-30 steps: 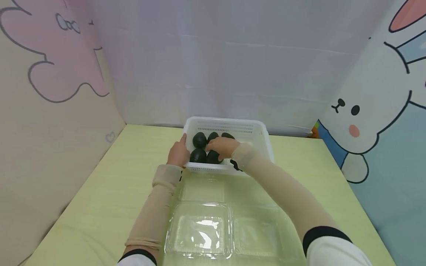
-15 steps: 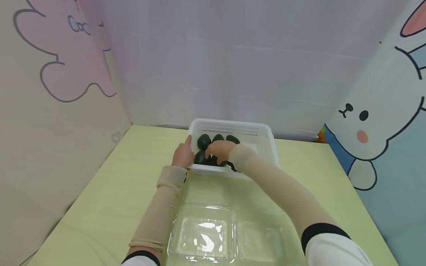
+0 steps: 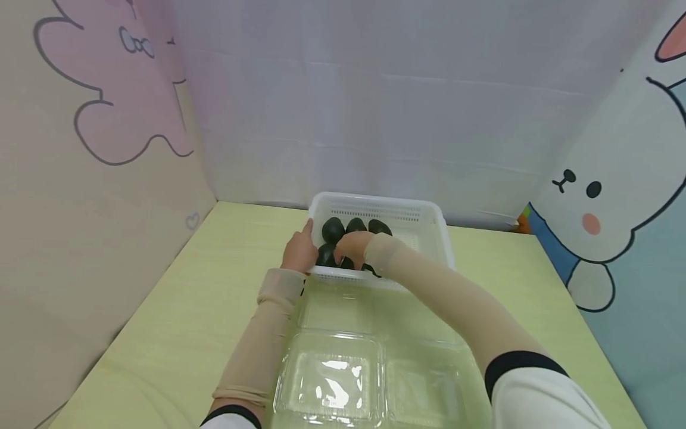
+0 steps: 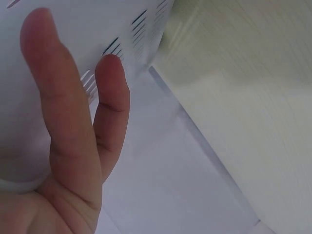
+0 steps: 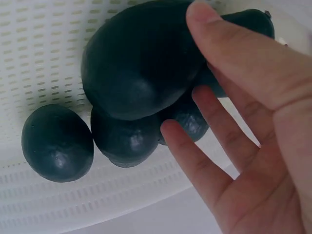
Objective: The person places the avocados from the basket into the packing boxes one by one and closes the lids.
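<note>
Several dark green avocados [image 3: 333, 230] lie in the left part of a white slotted plastic basket [image 3: 445, 241]. My right hand [image 3: 354, 245] reaches down into the basket from above, over the front row. In the right wrist view its thumb touches the edge of a large avocado [image 5: 139, 61], while the other fingers lie spread beside it, next to more avocados [image 5: 57, 143]. My left hand [image 3: 300, 250] rests against the basket's left side at the front corner. Two of its fingers [image 4: 70, 122] extend along the basket wall in the left wrist view.
A clear plastic container [image 3: 332, 378] with several square compartments lies in front of the basket, nearest the body. Both stand on a pale yellow table [image 3: 177, 310]. A white back wall [image 3: 343, 119] rises close behind the basket, with cartoon-printed walls at either side.
The head view has turned slightly left, so everything sits further right in it. My right hand has sunk lower over the front avocados; my left hand stays at the basket's side.
</note>
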